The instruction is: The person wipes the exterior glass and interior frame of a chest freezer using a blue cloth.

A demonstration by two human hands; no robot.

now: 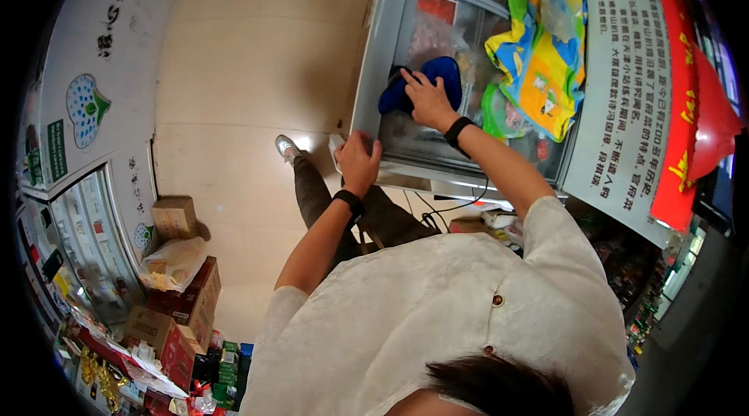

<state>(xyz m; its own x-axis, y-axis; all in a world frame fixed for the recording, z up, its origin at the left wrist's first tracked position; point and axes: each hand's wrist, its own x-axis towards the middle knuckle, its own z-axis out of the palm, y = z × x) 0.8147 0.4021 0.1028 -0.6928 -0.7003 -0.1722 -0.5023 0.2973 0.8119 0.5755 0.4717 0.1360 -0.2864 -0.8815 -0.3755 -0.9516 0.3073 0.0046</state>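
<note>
A blue cloth lies bunched on the glass top of a chest freezer. My right hand presses on this cloth with the fingers spread over it, and the index finger points forward. At the freezer's near left corner, my left hand has its fingers curled over the rim. A colourful patterned cloth is spread along the right side of the glass. Beside it shows a green-edged plastic bag; whether it lies on or under the glass I cannot tell. Packed goods show dimly through the glass.
A white board with printed writing stands along the freezer's right side. Dark cables hang below its near end. Cardboard boxes and a plastic bag stand at left, by a glass-fronted cabinet. Tiled floor lies between.
</note>
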